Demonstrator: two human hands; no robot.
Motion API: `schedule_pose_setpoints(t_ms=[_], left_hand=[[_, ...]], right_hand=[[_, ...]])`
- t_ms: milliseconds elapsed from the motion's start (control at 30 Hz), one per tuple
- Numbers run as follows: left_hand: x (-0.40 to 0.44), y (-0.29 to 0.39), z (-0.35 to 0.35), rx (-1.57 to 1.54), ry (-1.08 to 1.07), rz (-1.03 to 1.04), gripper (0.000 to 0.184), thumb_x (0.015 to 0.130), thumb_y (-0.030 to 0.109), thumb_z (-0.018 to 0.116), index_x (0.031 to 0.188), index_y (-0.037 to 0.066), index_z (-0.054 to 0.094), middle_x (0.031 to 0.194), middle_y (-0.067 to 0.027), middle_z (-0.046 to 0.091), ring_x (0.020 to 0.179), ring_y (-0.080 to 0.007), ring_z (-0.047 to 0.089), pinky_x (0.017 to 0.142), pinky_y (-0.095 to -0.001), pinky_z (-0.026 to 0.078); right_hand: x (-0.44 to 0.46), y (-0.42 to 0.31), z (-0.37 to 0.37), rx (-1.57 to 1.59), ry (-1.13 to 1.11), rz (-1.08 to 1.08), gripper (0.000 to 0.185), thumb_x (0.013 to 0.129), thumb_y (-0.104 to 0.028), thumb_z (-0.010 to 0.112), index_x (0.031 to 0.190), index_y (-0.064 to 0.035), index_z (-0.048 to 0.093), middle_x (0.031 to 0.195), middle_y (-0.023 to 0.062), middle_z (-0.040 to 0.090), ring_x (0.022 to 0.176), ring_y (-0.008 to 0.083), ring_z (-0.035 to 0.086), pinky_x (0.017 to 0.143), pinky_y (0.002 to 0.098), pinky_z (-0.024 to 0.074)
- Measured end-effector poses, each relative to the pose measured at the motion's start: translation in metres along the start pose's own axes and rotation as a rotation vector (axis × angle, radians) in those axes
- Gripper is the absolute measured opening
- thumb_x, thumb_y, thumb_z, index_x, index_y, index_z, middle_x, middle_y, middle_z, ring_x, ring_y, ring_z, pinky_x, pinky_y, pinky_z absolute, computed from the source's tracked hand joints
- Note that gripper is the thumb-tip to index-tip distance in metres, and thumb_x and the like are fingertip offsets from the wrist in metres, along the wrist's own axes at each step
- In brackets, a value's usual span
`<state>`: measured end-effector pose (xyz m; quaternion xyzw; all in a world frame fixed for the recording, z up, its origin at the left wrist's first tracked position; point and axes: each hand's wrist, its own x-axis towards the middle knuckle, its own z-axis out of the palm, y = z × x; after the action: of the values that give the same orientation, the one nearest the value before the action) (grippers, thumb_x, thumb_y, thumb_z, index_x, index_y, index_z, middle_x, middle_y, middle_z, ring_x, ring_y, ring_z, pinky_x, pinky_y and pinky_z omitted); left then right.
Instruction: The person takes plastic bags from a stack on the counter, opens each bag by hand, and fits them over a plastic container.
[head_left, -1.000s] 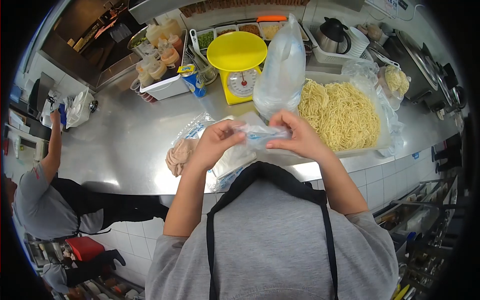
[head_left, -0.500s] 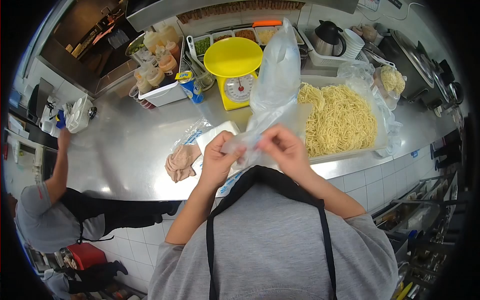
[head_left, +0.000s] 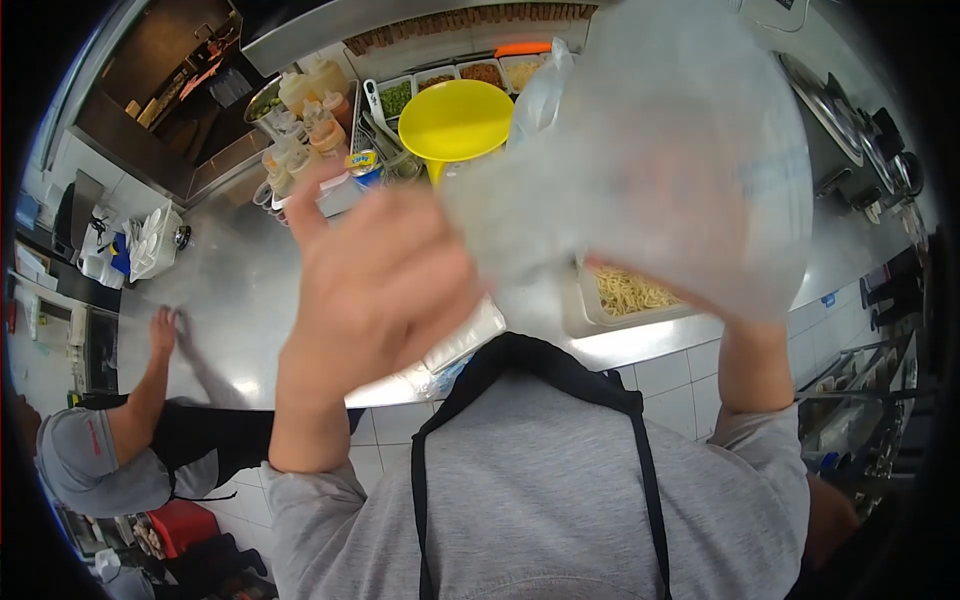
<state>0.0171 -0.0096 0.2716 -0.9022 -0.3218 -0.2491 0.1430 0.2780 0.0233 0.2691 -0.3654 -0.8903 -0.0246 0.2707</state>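
Clear plastic bag (head_left: 600,170) is up over the worktop (head_left: 225,270), right of the yellow scale (head_left: 455,120), partly hiding the noodles (head_left: 630,293). Left hand (head_left: 385,280) half curled at bag's left end, blurred, grip unclear. Right hand (head_left: 690,205) shows through the plastic; can't tell inside or behind, nor how open.

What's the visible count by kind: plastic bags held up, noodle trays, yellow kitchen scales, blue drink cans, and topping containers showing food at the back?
Held-up plastic bag: 1
Noodle tray: 1
Yellow kitchen scale: 1
Blue drink can: 1
Topping containers showing food: 4
Total: 8
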Motion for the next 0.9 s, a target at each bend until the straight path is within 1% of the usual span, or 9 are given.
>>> schedule_pose_setpoints(t_ms=[67,167,267,333,400,533,600,833,900], left_hand=[[0.027,-0.016,0.018,0.311,0.131,-0.014,0.026,0.075,0.034,0.064,0.078,0.009,0.058,0.103,-0.0075,0.061,0.119,-0.0257,0.043,0.101,-0.0525,0.01],[0.038,-0.047,0.07,0.089,0.003,-0.131,0.038,0.074,0.041,0.064,0.093,0.009,0.058,0.123,-0.0103,0.053,0.131,-0.0282,0.03,0.102,-0.0591,0.001],[0.025,-0.047,0.139,-0.224,-0.147,-0.278,0.053,0.072,0.048,0.064,0.108,0.01,0.052,0.135,-0.01,0.039,0.131,-0.0297,0.028,0.097,-0.0693,-0.003],[0.013,-0.042,0.162,-0.295,-0.141,-0.327,0.058,0.071,0.048,0.066,0.112,0.01,0.048,0.138,-0.0102,0.035,0.13,-0.0302,0.028,0.096,-0.0695,-0.004],[-0.001,-0.037,0.173,-0.44,-0.195,-0.407,0.057,0.071,0.045,0.066,0.111,0.009,0.046,0.137,-0.0099,0.034,0.128,-0.0308,0.031,0.095,-0.071,-0.005],[-0.009,-0.041,0.183,-0.719,-0.059,-0.403,0.051,0.068,0.034,0.073,0.104,0.007,0.048,0.13,-0.0142,0.039,0.116,-0.0294,0.043,0.094,-0.0499,0.036],[0.001,-0.051,0.176,-0.756,-0.098,-0.41,0.054,0.065,0.032,0.076,0.105,0.006,0.05,0.127,-0.0146,0.041,0.112,-0.0279,0.047,0.088,-0.042,0.041],[0.024,-0.078,0.187,-0.892,-0.314,-0.36,0.067,0.055,0.029,0.082,0.11,0.003,0.054,0.114,-0.0134,0.051,0.096,-0.025,0.053,0.08,-0.0334,0.045],[0.01,-0.066,0.194,-0.832,-0.147,-0.409,0.063,0.055,0.028,0.082,0.106,0.003,0.056,0.113,-0.0139,0.051,0.097,-0.0257,0.053,0.08,-0.0342,0.045]], right_hand=[[0.011,0.026,0.009,-0.198,0.248,-0.146,0.054,0.064,-0.048,0.072,0.1,-0.0097,0.063,0.094,0.0097,0.062,0.097,0.0265,0.056,0.103,0.0556,0.0143],[0.024,0.062,0.039,-0.174,0.252,-0.084,0.061,0.063,-0.054,0.069,0.103,-0.009,0.062,0.095,0.0097,0.063,0.097,0.0263,0.057,0.106,0.0564,0.0066],[0.008,0.083,0.091,0.073,-0.08,0.17,0.063,0.065,-0.05,0.072,0.103,-0.001,0.058,0.085,0.0138,0.062,0.09,0.0336,0.058,0.084,0.0377,0.044],[-0.004,0.077,0.101,0.131,-0.089,0.229,0.063,0.065,-0.051,0.071,0.101,-0.0015,0.058,0.082,0.014,0.062,0.089,0.0332,0.058,0.085,0.0386,0.0438],[-0.016,0.072,0.108,0.106,-0.112,0.234,0.066,0.062,-0.058,0.069,0.096,-0.0027,0.057,0.11,0.0125,0.053,0.11,0.0295,0.048,0.106,0.0568,0.0056],[-0.027,0.083,0.132,0.2,-0.062,0.241,0.06,0.062,-0.049,0.074,0.093,-0.0017,0.054,0.118,0.0116,0.046,0.108,0.0264,0.049,0.104,0.0533,0.0196],[-0.023,0.094,0.13,0.81,-0.1,0.387,0.058,0.061,-0.038,0.078,0.101,-0.0027,0.055,0.119,0.0103,0.046,0.106,0.0217,0.049,0.094,0.0431,0.0369],[0.005,0.122,0.146,0.972,-0.326,0.408,0.072,0.058,-0.032,0.081,0.118,-0.0039,0.052,0.123,0.0101,0.045,0.107,0.0206,0.048,0.077,0.0301,0.0463],[0.0,0.118,0.148,0.813,-0.183,0.327,0.072,0.058,-0.032,0.082,0.116,-0.0024,0.051,0.124,0.0109,0.044,0.108,0.0205,0.048,0.073,0.0281,0.0496]])
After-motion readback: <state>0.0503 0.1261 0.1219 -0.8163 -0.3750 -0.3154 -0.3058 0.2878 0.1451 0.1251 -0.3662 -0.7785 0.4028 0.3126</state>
